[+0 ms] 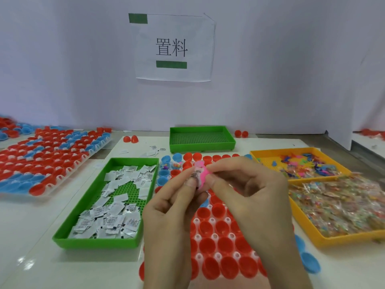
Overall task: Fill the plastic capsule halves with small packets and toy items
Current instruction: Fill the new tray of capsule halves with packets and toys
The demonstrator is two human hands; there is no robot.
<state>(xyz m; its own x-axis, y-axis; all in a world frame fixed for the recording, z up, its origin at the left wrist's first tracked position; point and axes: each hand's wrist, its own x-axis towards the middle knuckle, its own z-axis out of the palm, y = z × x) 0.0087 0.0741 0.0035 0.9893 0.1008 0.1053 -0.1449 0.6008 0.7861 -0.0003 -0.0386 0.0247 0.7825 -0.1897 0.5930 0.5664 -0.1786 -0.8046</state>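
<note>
1. The left hand (173,207) and right hand (250,197) met above the rack (218,256), near the middle of the table.
2. Both pinched one small pink toy (203,173) between them. The left thumb pressed a printed packet (195,176) against it, and the right fingertips gripped its 3 o'clock side.
3. The pink piece was blurred, so it may have been a capsule half rather than a toy.
4. Under the hands the rack held rows of open red halves (225,228), running from 6 o'clock up to 12 o'clock.
5. Blue halves (162,174) sat at the rack's 11 o'clock corner, and a few there held small coloured bits.
6. At 9 o'clock of the hands lay a green tray (95,244) scattered with white packets (116,217).
7. At 12 o'clock stood a second green tray (202,146).
8. At 2 o'clock an orange tray (283,150) held loose toys (308,167).
9. At 3 o'clock, touching it, another orange tray (343,239) was heaped with clear bags (341,205).
10. Two loose blue halves (310,264) lay at 5 o'clock, just beside the rack.
11. Far out at 10 o'clock a second rack (49,185) carried red and blue halves.
12. A paper sign (175,49) hung on the wall at 12 o'clock.
</note>
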